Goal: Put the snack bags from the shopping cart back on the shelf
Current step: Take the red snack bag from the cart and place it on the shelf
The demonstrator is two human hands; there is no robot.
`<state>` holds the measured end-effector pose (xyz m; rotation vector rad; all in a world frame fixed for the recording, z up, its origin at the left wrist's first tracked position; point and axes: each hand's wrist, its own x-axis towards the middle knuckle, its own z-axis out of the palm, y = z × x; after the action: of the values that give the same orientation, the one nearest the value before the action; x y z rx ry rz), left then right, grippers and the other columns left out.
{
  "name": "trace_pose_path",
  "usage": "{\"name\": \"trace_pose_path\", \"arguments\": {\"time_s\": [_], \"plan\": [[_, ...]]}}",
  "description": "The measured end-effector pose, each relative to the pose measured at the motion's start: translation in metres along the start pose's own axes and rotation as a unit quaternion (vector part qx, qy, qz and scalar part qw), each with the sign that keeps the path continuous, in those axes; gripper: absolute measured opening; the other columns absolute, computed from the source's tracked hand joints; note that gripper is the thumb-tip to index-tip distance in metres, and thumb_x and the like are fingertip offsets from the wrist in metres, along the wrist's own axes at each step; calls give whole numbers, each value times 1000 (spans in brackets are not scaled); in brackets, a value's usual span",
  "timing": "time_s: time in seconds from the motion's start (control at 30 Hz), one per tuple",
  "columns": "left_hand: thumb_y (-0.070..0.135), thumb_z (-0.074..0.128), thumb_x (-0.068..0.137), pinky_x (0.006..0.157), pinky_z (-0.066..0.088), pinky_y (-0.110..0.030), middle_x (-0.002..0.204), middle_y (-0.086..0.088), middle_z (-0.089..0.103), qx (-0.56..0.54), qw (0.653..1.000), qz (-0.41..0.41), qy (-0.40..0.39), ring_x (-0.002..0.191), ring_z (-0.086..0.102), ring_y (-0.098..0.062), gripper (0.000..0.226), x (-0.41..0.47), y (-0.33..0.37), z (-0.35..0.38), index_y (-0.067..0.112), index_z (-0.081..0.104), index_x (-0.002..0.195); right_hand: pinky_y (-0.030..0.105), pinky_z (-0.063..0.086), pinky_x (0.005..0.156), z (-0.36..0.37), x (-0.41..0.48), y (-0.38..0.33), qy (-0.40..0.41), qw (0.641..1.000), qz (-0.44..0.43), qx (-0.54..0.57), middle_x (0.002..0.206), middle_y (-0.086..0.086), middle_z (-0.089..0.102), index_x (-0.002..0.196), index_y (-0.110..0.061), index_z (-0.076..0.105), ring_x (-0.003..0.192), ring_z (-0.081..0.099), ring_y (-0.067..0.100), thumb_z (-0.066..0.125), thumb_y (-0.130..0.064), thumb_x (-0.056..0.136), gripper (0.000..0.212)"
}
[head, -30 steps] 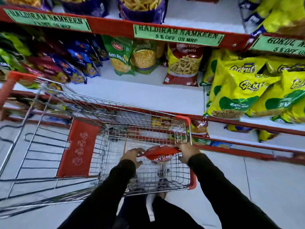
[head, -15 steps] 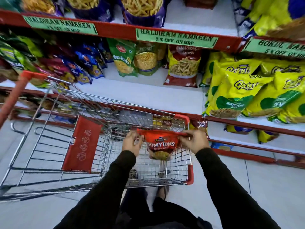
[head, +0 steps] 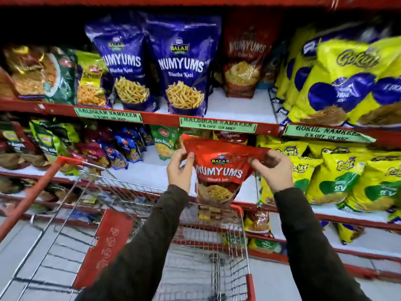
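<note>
Hands lifting a red snack bag above the shopping cart.

Left hand and right hand are pinching its top corners; white "NUMYUMS" lettering is facing outward, before the shelf.

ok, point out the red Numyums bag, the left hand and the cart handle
red Numyums bag (head: 219,170), head view, printed front.
left hand (head: 179,170), head view, back of hand.
cart handle (head: 32,192), head view, mid-bar.

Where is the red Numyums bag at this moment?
In the head view the red Numyums bag hangs centre frame, pinched at its top corners by the left hand and right hand, above the cart's far end, facing the middle shelf.
</note>
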<state>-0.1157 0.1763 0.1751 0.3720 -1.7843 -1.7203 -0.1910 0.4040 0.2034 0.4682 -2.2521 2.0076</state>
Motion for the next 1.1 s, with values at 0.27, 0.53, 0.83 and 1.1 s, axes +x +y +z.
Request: {"name": "trace_pose_path", "arguments": {"time_s": [0.27, 0.53, 0.83, 1.1], "plan": [[20, 59, 93, 89, 49, -14, 105, 0, 69, -79, 995, 57, 7, 97, 62, -2, 17, 78, 98, 70, 11, 66, 105, 30, 47, 78, -22, 77, -90, 96, 983, -81, 131, 82, 1, 67, 87, -11, 68, 80, 56, 14, 73, -12, 82, 8], [30, 61, 90, 93, 55, -43, 110, -12, 73, -59, 997, 52, 26, 101, 69, -26, 28, 153, 147, 131, 7, 70, 104, 29, 45, 70, -42, 159, -145, 106, 985, -95, 97, 79, -2, 65, 77, -20, 65, 73, 55, 13, 63, -12, 91, 16], [38, 60, 90, 96, 53, -41, 111, -10, 72, -73, 993, 0, 89, 101, 66, -24, 30, 198, 160, 179, 15, 68, 107, 38, 48, 85, -37, 247, -152, 182, 981, -60, 16, 102, 22, 71, 106, 7, 69, 87, 55, 20, 60, -12, 90, 26], [19, 55, 95, 90, 51, -32, 115, -22, 69, -159, 977, -12, 145, 107, 65, -34, 27, 214, 144, 215, 3, 64, 115, 31, 40, 98, -9, 275, -129, 238, 971, -13, 21, 131, 23, 62, 125, 3, 58, 122, 58, 35, 54, -11, 95, 33]]}}
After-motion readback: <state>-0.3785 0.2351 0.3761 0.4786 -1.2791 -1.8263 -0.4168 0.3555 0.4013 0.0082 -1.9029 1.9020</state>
